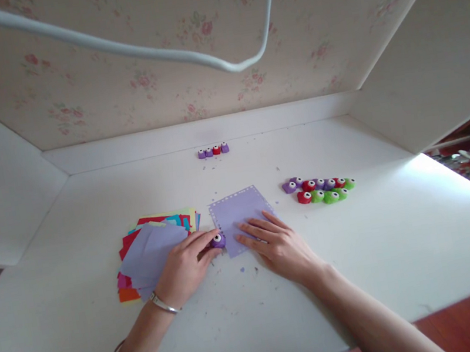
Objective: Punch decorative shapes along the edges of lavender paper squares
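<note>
A purple sheet of paper [235, 208] lies on the white table, with small punched holes along its top, left and right edges. My right hand [274, 241] rests flat on its lower right part, fingers spread. At the sheet's left edge, my left hand [190, 263] grips a small purple craft punch [218, 240] between thumb and fingers. A star mark shows on the punch's white top. Whether the paper edge sits inside the punch's slot is hard to see. Beside my left hand is a stack of coloured paper [153, 251], purple sheets uppermost.
Several purple, red and green craft punches [320, 189] stand in a cluster on the right. A short row of purple and red punches [213, 151] stands near the back. Tiny paper scraps [243, 270] dot the table [190, 343]. A white cable [130, 52] hangs across the top.
</note>
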The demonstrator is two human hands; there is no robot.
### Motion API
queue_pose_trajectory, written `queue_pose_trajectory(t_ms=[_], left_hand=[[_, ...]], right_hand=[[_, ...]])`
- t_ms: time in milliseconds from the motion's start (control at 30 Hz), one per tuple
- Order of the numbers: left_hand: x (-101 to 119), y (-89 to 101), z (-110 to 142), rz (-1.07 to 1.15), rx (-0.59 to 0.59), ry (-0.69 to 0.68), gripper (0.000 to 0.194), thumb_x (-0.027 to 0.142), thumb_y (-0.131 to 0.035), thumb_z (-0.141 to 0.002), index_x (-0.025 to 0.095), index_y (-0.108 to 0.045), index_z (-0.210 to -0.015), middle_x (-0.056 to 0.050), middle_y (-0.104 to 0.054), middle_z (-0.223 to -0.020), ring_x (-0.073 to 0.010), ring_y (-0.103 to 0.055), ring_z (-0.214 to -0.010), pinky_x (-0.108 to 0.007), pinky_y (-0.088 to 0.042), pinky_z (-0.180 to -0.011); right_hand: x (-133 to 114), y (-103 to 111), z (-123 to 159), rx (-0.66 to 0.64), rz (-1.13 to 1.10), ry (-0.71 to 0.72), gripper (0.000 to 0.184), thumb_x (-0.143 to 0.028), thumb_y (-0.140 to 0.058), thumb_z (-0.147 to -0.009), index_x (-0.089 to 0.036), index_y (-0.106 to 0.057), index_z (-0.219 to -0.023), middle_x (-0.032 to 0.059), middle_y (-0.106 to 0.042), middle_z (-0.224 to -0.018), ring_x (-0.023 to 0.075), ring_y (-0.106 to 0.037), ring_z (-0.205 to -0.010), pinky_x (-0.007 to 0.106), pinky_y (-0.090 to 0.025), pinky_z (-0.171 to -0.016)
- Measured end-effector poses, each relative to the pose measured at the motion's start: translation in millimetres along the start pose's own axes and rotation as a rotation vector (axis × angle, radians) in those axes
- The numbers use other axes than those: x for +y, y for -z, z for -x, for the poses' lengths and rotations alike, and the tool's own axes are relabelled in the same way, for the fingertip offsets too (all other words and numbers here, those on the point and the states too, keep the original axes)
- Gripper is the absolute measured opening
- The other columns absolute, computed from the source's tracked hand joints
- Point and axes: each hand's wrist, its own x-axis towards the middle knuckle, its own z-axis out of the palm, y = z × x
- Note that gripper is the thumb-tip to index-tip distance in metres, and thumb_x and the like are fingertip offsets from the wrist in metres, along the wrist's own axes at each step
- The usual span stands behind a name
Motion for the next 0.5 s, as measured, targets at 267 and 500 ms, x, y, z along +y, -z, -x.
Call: queue_pose_trajectory(t_ms=[267,500], left_hand=[[-0.3,-1.7,1.3,-0.022,0.001,0.009,0.031,0.033,-0.064,-0.089,0.022,-0.062,-0.118,-0.007,-0.071,-0.107,-0.0204,-0.068,-0.096,-0.035,-0.056,-0.088],[2.0,-0.9,0.8,-0.031,-0.008,-0.024,0.029,0.033,-0.062,-0.091,0.021,-0.063,-0.117,-0.007,-0.071,-0.107,-0.0202,-0.068,-0.097,-0.035,-0.056,-0.088]], right_hand=[[-3.0,2.7,-2.3,-0.047,-0.049,-0.013,0.04,-0.017,-0.05,-0.094,-0.027,-0.056,-0.133,0.0033,-0.059,-0.136,0.0215,-0.052,-0.126,0.05,-0.034,-0.114],[-8.2,7.3,-3.7,-0.049,-0.088,-0.053,0.041,-0.043,-0.056,-0.092,-0.026,-0.06,-0.129,0.0056,-0.06,-0.134,0.0258,-0.052,-0.126,0.052,-0.033,-0.112]])
